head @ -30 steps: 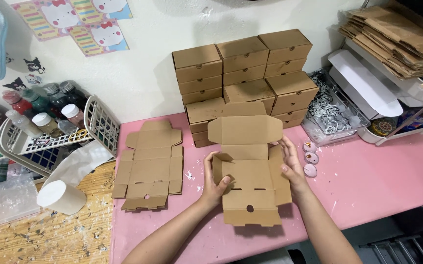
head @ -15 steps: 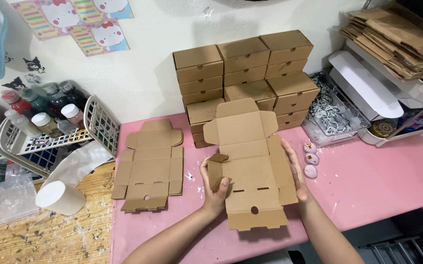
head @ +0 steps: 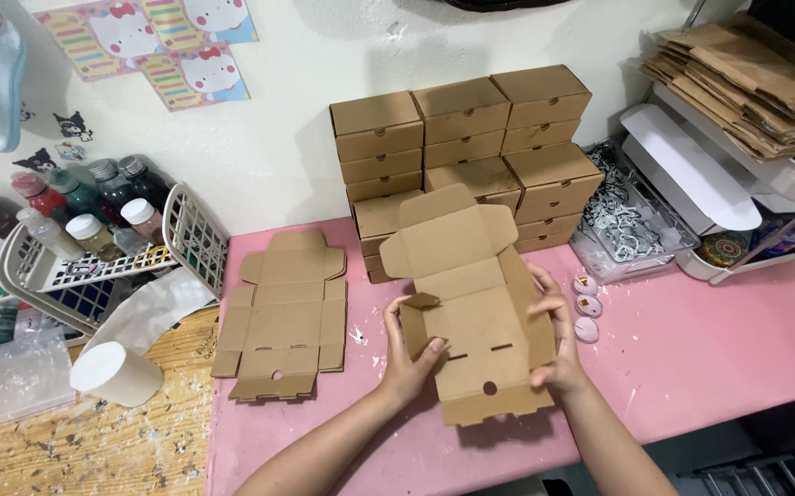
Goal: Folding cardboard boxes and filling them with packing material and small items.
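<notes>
Both hands gripped a half-folded brown cardboard box blank [head: 466, 312] over the pink surface [head: 710, 358]. The left hand [head: 408, 354] pinched its raised left side wall, and the right hand [head: 554, 335] clasped the right wall. A flat stack of unfolded blanks [head: 280, 317] lay just left; assembled boxes [head: 462, 138] stood stacked behind.

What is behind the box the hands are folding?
Behind the half-folded box, held by the left hand and right hand, stand stacked finished cardboard boxes against the white wall. The raised lid hides the lowest middle boxes.
</notes>
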